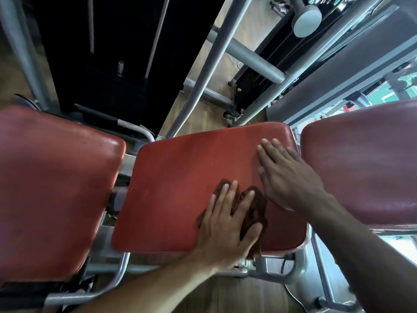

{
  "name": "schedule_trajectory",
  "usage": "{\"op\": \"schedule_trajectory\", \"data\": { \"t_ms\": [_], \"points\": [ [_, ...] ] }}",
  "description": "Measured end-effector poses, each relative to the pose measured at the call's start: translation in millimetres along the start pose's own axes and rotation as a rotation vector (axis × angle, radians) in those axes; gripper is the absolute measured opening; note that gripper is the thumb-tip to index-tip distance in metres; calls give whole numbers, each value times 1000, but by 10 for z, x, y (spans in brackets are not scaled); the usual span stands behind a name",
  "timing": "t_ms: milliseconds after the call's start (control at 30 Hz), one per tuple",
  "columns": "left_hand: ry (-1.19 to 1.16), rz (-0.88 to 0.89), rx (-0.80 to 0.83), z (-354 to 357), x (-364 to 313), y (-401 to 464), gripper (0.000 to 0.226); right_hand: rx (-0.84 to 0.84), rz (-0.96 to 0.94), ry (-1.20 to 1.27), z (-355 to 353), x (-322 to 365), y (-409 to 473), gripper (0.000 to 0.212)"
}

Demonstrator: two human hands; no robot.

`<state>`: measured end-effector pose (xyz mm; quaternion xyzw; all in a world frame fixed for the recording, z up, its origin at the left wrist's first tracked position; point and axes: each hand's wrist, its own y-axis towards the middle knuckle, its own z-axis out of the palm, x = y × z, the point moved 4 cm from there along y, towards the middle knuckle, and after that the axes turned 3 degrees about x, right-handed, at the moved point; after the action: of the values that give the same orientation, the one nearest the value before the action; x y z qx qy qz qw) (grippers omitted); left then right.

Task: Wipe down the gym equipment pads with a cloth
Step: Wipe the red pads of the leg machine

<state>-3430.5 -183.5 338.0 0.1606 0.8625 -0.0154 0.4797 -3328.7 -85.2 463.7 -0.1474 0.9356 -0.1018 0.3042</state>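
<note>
A red padded seat (180,181) fills the middle of the view. On its near right part lies a crumpled dark brown cloth (253,208). My left hand (228,224) lies flat on the cloth with straight, spread fingers pressing it onto the pad. My right hand (286,175) rests flat on the bare pad just right of the cloth, fingers straight and pointing away from me. Most of the cloth is hidden under my left palm.
A second red pad (52,188) stands to the left and a darker maroon pad (365,163) to the right, with narrow gaps between. Grey steel frame tubes (203,71) rise behind. A black weight stack (108,59) is at the back left. Wooden floor shows below.
</note>
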Motion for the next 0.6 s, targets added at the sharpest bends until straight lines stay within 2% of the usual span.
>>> {"op": "schedule_trajectory", "data": {
  "t_ms": [167,367,467,600],
  "points": [
    [24,-156,-37,-71,105,463,66,-25,29,17,75,111,30,64],
    [21,-6,-33,49,91,-206,65,-82,44,37,70,118,24,59],
    [18,-25,-12,-8,187,178,65,-113,50,29,91,113,43,59],
    [6,-162,-35,-126,378,860,68,-118,79,22,95,109,49,59]
  ]
}}
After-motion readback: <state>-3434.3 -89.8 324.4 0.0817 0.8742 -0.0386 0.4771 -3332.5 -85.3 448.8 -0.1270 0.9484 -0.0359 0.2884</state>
